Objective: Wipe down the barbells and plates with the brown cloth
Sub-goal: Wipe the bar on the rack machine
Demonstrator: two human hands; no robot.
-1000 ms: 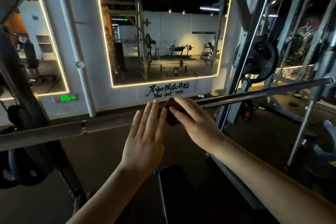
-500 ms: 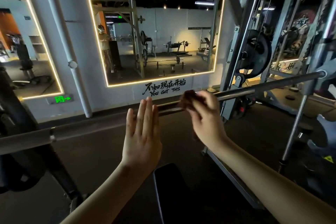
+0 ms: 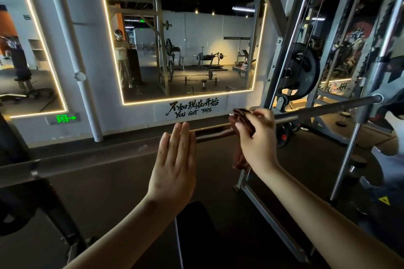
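A long steel barbell [image 3: 323, 109] runs across the view from lower left to upper right, held in a rack. My right hand [image 3: 258, 137] grips the brown cloth [image 3: 241, 119] wrapped round the bar at its middle; a loose end of the cloth hangs below the hand. My left hand [image 3: 175, 159] is held up flat, fingers straight and together, just in front of the bar to the left of the cloth, holding nothing. A black weight plate [image 3: 303, 76] hangs on the rack upright at the right.
Grey rack uprights [image 3: 284, 54] and a chrome guide rod [image 3: 347, 157] stand to the right. A black bench pad [image 3: 196, 236] lies below my arms. On the left is another dark plate [image 3: 13, 207]. A lit-edged wall mirror [image 3: 185, 50] faces me.
My right hand has slid the cloth to the right along the bar and now curls round it. My left hand stayed flat by the bar.
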